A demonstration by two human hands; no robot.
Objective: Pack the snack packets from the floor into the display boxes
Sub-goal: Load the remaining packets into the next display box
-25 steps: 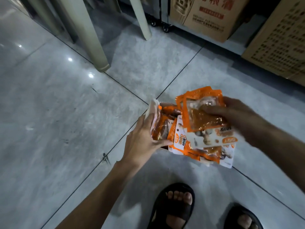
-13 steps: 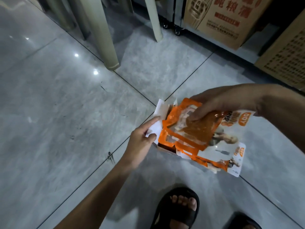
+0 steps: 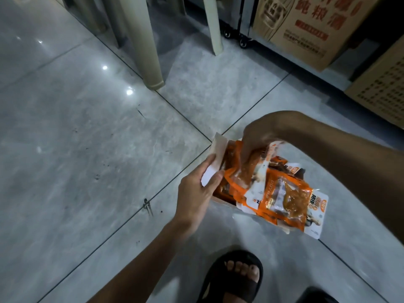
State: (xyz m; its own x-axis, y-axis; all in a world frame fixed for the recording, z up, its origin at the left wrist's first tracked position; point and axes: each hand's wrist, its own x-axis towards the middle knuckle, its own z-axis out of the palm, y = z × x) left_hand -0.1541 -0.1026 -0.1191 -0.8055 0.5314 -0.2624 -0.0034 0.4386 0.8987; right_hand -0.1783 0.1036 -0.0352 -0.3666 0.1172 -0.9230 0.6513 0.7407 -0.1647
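Note:
A small display box (image 3: 215, 154) with a white flap stands on the grey floor, stuffed with orange and white snack packets (image 3: 286, 200). My left hand (image 3: 196, 197) pinches the white flap on the box's left side. My right hand (image 3: 258, 138) reaches down from above with its fingers closed on an orange packet (image 3: 244, 171) pushed into the box's left part. Several more packets spill over the box's right side onto the floor. The box's walls are mostly hidden by packets and hands.
Beige furniture legs (image 3: 144, 47) stand on the tiles at the back left. Brown cardboard cartons (image 3: 306, 27) and a wheeled rack (image 3: 242, 40) line the back right. My sandalled foot (image 3: 236, 278) is just below the box.
My right hand has swung from the right to above the box and pressed the orange packet down into it. My left hand shifted from the box's side to pinching the flap.

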